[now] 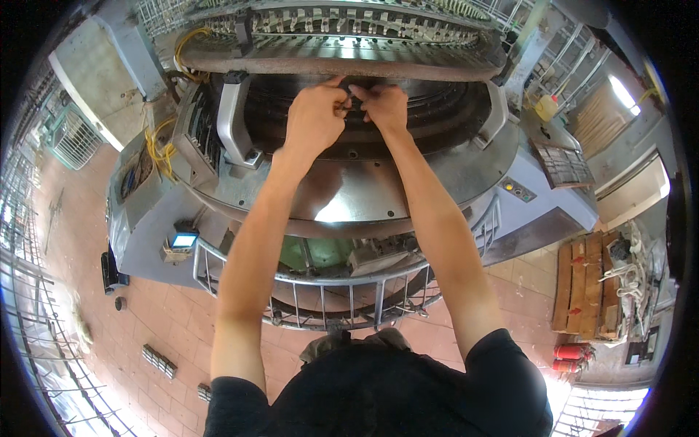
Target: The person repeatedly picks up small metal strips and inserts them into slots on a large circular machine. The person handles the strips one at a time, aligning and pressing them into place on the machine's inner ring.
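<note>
Both my arms reach forward over the metal ring table of a large round machine that looks like a circular knitting machine. My left hand is closed, its fingers curled at the dark inner cylinder, just under the upper ring's rim. Close beside it on the right, my right hand is bent inward with its fingers drawn together. The fingertips of the two hands nearly meet. Whatever they pinch is too small and dark to make out.
Grey brackets hold the upper ring at both sides. A curved metal railing stands between me and the machine. Yellow cables hang at left, near a small lit screen. Wooden crate and red fire extinguishers stand at right.
</note>
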Demonstrator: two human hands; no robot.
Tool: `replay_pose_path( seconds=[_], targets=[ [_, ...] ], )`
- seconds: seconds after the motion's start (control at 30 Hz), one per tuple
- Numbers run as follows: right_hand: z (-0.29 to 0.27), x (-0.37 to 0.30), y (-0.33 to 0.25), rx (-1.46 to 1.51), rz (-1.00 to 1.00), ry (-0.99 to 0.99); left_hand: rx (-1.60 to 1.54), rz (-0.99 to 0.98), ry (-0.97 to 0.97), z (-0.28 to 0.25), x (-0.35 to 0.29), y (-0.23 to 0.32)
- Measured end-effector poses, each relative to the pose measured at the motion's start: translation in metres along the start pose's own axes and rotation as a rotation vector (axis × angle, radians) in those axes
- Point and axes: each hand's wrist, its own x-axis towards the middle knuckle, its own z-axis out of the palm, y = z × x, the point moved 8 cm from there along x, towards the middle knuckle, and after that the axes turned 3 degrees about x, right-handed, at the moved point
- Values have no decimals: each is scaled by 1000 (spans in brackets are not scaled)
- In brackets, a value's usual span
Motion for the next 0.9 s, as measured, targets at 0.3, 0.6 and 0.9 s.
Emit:
replay_pose_path(
  seconds=[0.3,0.6,0.9],
  targets=[
    [30,-9,6,1193,443,-490,-1161,-578,283,24,-37,-47],
    [24,-1,-4,1329,335,-432,-1101,-686,264,28,-43,-54],
    [31,-4,-6,1289,348,-457,-1139,-697,273,32,-45,-60]
  ],
)
